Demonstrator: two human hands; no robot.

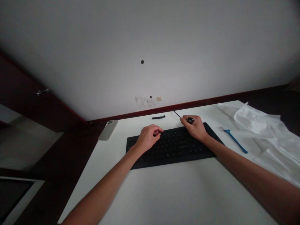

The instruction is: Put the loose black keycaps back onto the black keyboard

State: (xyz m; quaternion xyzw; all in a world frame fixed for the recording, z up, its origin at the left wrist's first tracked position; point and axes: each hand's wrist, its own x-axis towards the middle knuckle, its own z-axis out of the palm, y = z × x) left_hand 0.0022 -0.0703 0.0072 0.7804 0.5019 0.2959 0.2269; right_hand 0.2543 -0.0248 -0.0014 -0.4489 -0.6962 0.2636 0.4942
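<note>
A black keyboard point(175, 145) lies on the white table, slightly turned. My left hand point(150, 136) is over its upper left part, thumb and fingertips pinched together near the top row of keys. Whatever sits between those fingertips is too small and dark to name. Over the keyboard's upper right part, my right hand point(195, 127) is closed around a small black object point(190, 120), whose top pokes out above the fist; its lower end is hidden. Behind the keyboard, several small black keycaps point(158, 117) stand in a short row.
A pale phone point(108, 130) lies at the table's left edge. Right of the keyboard are a blue brush point(235, 141) and a crumpled white sheet point(262, 125). The keyboard's cable point(177, 114) runs toward the back edge of the white table point(164, 193), near the wall.
</note>
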